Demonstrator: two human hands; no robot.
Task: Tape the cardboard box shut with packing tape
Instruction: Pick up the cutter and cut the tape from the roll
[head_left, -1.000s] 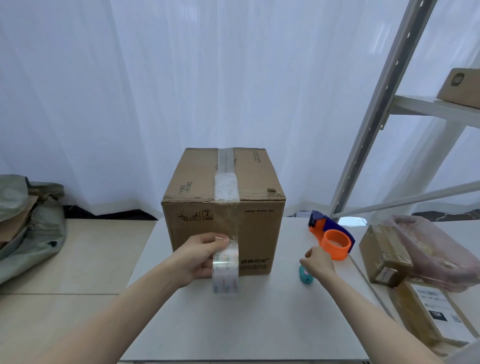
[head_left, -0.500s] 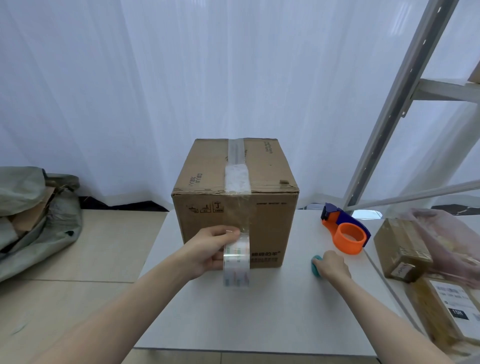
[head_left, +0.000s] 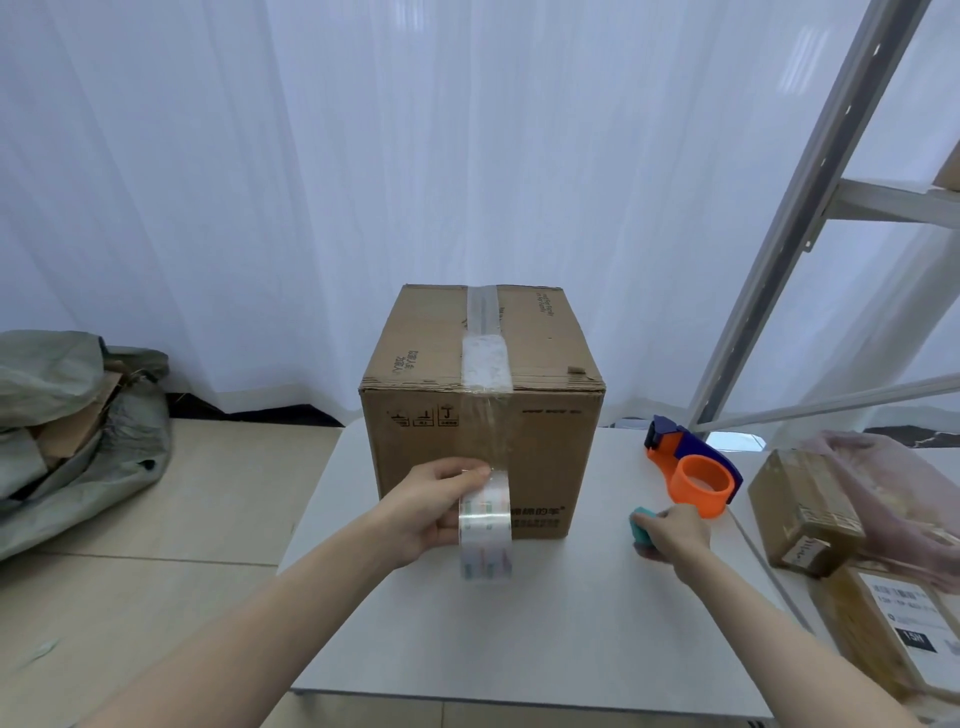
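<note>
Cardboard box (head_left: 483, 410) sits in the middle of the white table (head_left: 519, 623), flaps down, with a strip of clear tape (head_left: 485, 353) already running along the top seam and over the front edge. Left hand (head_left: 434, 506) is wrapped around the packing tape roll (head_left: 485, 527), fingers curled tight on it, holding it low against the front face so the film stays stretched down from the top. What's different from a second ago: the right hand (head_left: 675, 530) was hovering over the small teal cutter (head_left: 641, 526) by the orange tape dispenser (head_left: 693, 470), and now its fingers are closed on it, pressing it to the table. So I'd say the cut is next and this strip is nearly finished. Material-wise, the box is plain brown corrugated, a bit dented along the top edge, squarish. The tape is glossy and see-through, wrinkled and cloudy where it crosses the top, and the roll has faint coloured print showing through
</note>
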